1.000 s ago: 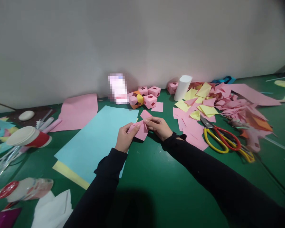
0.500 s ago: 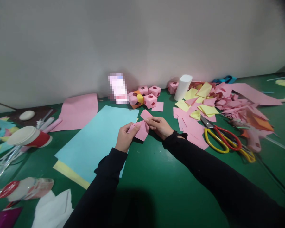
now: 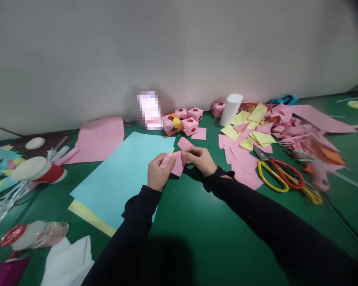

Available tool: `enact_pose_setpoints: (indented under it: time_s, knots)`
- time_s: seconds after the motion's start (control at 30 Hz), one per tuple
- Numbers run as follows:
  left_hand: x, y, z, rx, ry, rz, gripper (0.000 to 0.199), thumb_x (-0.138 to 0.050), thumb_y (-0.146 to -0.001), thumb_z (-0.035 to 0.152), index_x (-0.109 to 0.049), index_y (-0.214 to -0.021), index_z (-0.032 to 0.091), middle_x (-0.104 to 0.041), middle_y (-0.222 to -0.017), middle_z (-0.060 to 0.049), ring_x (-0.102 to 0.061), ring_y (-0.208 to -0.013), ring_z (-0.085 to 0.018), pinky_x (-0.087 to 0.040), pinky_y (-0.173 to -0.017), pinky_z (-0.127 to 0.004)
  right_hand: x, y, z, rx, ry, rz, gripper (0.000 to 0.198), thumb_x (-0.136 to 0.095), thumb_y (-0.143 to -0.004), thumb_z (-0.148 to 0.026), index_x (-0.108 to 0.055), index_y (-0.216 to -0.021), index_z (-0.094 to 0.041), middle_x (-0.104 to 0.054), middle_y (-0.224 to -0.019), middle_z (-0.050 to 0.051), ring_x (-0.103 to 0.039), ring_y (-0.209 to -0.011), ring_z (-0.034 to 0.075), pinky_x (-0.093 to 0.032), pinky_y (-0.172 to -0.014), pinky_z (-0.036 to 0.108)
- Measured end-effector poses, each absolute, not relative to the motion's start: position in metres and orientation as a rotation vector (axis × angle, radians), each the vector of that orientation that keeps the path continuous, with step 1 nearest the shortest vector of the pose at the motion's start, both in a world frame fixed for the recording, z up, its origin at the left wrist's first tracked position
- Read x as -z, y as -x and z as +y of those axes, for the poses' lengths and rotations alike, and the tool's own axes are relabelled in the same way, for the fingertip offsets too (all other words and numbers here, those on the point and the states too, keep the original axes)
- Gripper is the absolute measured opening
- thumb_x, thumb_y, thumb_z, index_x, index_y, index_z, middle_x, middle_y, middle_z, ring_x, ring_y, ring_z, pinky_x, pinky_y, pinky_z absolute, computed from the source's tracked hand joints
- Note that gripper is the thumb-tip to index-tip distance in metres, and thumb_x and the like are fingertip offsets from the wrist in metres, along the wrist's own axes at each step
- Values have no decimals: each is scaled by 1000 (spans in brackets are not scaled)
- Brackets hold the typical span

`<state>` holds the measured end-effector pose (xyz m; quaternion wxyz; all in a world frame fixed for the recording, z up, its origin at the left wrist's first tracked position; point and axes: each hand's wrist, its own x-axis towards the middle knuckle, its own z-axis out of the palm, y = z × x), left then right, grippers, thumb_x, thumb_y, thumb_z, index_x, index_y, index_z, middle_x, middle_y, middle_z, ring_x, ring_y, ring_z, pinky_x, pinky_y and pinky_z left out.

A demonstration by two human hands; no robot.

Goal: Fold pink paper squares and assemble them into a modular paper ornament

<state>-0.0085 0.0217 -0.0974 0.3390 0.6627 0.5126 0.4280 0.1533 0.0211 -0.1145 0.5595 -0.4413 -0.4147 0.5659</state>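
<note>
Between my two hands is a piece of folded pink paper (image 3: 178,167), held just above the green table. My left hand (image 3: 159,171) pinches its left side, thumb on top. On its upper right edge, the fingertips of my right hand (image 3: 201,159) are closed; part of the fold is hidden behind them. A small pink paper piece (image 3: 185,142) lies just behind the fold, and a pink square (image 3: 199,133) is farther back. Several pink folded paper blocks (image 3: 190,126), one with yellow and orange, sit together by the wall.
Blue sheets (image 3: 122,178) lie under my left forearm. To the right are scissors (image 3: 274,169), a pink glue gun (image 3: 319,174) and heaps of paper scraps (image 3: 256,123). A white roll (image 3: 231,110) stands behind. At left are a lidded cup (image 3: 38,171) and a bottle (image 3: 35,234).
The right fingertips have shifted slightly along the upper right edge of the folded paper, and its right side looks narrower. The whole view has moved a little.
</note>
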Motion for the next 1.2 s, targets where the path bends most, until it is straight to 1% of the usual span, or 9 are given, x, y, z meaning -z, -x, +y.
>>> enact_pose_setpoints:
  time_s: [0.13,0.33,0.6,0.8,0.9,1.03,1.1,1.2]
  knots:
    - [99,8,22,-1127,-1790,1342,25,-60,-80,31,-52,-60,18,-45,-60,3,-41,-58,-11,-34,-56,-24,115,-152,20,-1294,1078,-1013,17,-71,-70,-33,-71,-73,-16,-63,-58,-1,-59,-54,12,-52,-58,27]
    - [101,7,21,-1145,-1884,1327,26,-60,-81,31,-52,-60,18,-46,-61,3,-43,-59,-12,-36,-58,-24,111,-151,19,-1255,1140,-1026,17,-71,-66,-32,-69,-70,-16,-63,-56,0,-58,-52,12,-50,-55,26]
    - [101,8,22,-1142,-1871,1314,27,-60,-81,30,-49,-58,19,-46,-60,3,-42,-58,-11,-35,-57,-25,112,-151,19,-1243,1126,-1059,18,-70,-68,-34,-68,-68,-16,-64,-56,0,-60,-54,14,-50,-56,28]
    - [100,7,22,-1139,-1869,1303,26,-61,-80,29,-51,-59,18,-45,-59,4,-42,-57,-11,-34,-56,-25,112,-151,18,-1216,1104,-1084,16,-71,-68,-32,-67,-69,-16,-63,-55,-1,-58,-51,12,-50,-57,27]
    - [99,8,21,-1133,-1814,1317,26,-61,-80,31,-51,-59,18,-44,-59,4,-40,-57,-11,-34,-55,-25,113,-153,20,-1276,1096,-1032,20,-72,-69,-36,-70,-70,-17,-65,-62,0,-59,-56,12,-51,-57,26]
    - [99,10,22,-1155,-1656,1308,28,-62,-80,35,-52,-60,18,-40,-57,4,-37,-56,-11,-31,-52,-24,116,-159,26,-1496,960,-864,35,-69,-73,-50,-74,-76,-16,-70,-76,6,-64,-68,15,-55,-63,29]
    - [100,10,23,-1177,-1573,1289,30,-63,-80,36,-51,-59,18,-39,-56,5,-35,-55,-11,-30,-51,-24,118,-161,29,-1573,901,-829,37,-74,-69,-51,-75,-77,-15,-70,-73,6,-64,-69,15,-56,-68,30]
    - [102,11,25,-1186,-1515,1276,32,-64,-79,38,-51,-58,18,-39,-56,5,-35,-55,-10,-30,-50,-23,120,-163,30,-1617,867,-856,33,-82,-64,-46,-74,-73,-15,-65,-66,2,-61,-63,12,-56,-71,29]
